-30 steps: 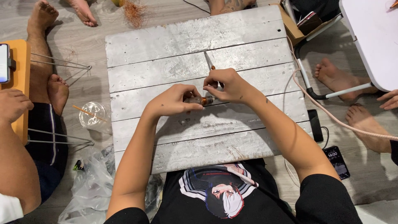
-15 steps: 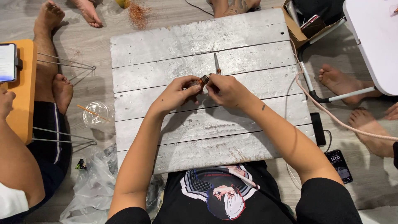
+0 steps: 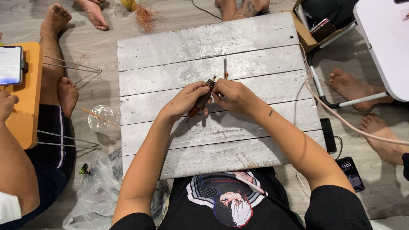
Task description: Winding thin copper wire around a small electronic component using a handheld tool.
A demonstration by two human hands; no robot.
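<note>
My left hand (image 3: 184,101) grips a small brown cylindrical part (image 3: 202,99) with a reddish pointed lower end, held tilted over the grey plank board (image 3: 170,55). My right hand (image 3: 233,96) pinches the part's upper metal tip, fingers closed on it. Just beyond my hands a slim screwdriver (image 3: 225,69) lies flat on the board, pointing away from me. Both forearms reach in from the bottom of the view.
A clear plastic cup with a straw (image 3: 101,118) sits on the floor at left, beside an orange lap table (image 3: 28,98) holding a phone. Other people's feet ring the board. A black phone (image 3: 352,172), a power bank (image 3: 328,134) and a beige cable (image 3: 349,125) lie at right.
My hands have lifted the brown part off the board and tilted it, with both sets of fingers now at its upper end. The screwdriver has stayed in place.
</note>
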